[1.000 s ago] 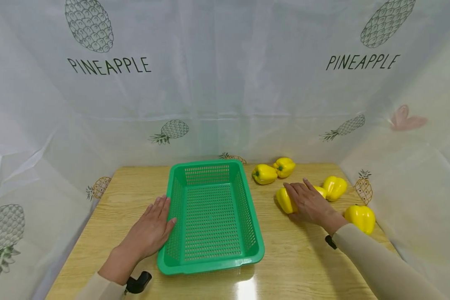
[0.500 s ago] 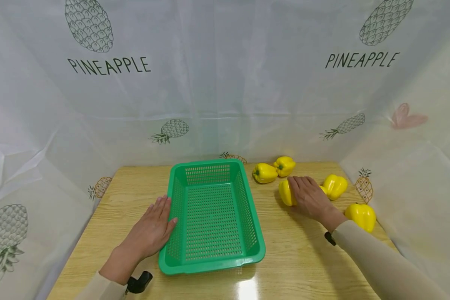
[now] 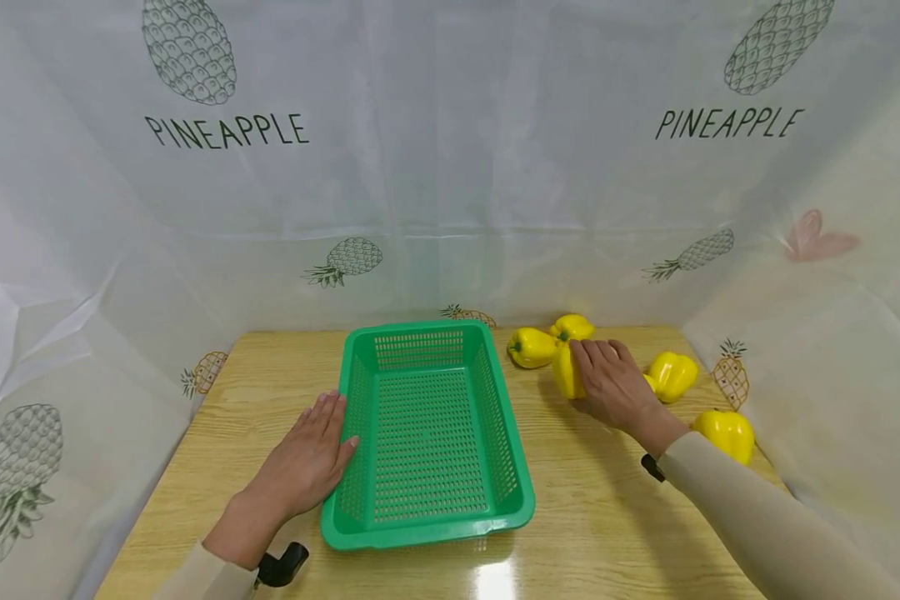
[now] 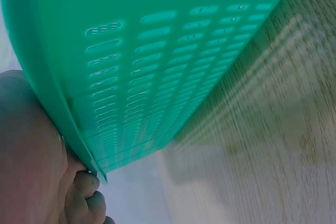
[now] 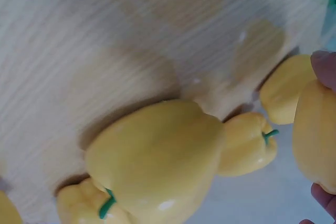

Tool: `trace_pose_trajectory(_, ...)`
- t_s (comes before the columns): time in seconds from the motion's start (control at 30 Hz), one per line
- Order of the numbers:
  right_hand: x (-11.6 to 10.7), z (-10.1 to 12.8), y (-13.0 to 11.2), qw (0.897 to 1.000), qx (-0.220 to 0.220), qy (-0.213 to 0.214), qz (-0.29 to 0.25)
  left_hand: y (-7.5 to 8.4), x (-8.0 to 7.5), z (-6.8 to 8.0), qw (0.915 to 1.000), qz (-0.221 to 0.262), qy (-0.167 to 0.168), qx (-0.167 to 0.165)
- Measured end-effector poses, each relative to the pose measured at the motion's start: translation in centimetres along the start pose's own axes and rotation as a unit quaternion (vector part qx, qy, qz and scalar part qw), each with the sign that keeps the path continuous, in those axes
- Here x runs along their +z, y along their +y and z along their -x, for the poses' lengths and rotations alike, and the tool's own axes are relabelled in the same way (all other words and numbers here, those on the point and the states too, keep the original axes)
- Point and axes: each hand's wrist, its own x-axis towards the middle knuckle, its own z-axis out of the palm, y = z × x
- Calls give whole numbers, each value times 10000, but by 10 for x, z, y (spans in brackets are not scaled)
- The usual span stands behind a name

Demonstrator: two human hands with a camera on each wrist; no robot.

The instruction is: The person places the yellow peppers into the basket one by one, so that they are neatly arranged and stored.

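The right hand point(image 3: 613, 387) grips a yellow pepper point(image 3: 567, 372), with its fingers curled over the top of it. The pepper sticks out at 9 o'clock from the hand, lifted a little above the wooden table point(image 3: 607, 517). In the right wrist view the fingertips point(image 5: 325, 69) press on the pepper's skin at the right edge of the picture.

The left hand point(image 3: 306, 461) lies flat and relaxed, fingers straight, holding nothing. It touches the left wall of the green basket point(image 3: 360, 417). The basket sits at 3 o'clock from this hand, right against it. In the left wrist view the basket's wall fills most of the picture, with the hand at the bottom left.

Two more peppers point(image 3: 531, 347) lie at 12 o'clock from the held one, very near it. Another pepper point(image 3: 672, 374) lies at 3 o'clock from the right hand. One more point(image 3: 724, 433) lies at 4 o'clock, beside the sleeve point(image 3: 750, 517).
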Motion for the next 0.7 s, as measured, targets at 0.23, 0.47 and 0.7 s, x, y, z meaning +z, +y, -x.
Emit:
trace_pose_trajectory(0.23, -9, -16, -4, 9999, -57, 90, -6, 0, 0, 1, 10000, -47, 10, 20)
trace_pose_trajectory(0.47, -18, -32, -7, 9996, -197, 208, 87, 0, -1, 1, 10000, -83, -18, 16)
trace_pose_trajectory(0.7, -27, -48, -12, 9989, -321, 328, 111, 0, 0, 2, 9999, -113, -20, 33)
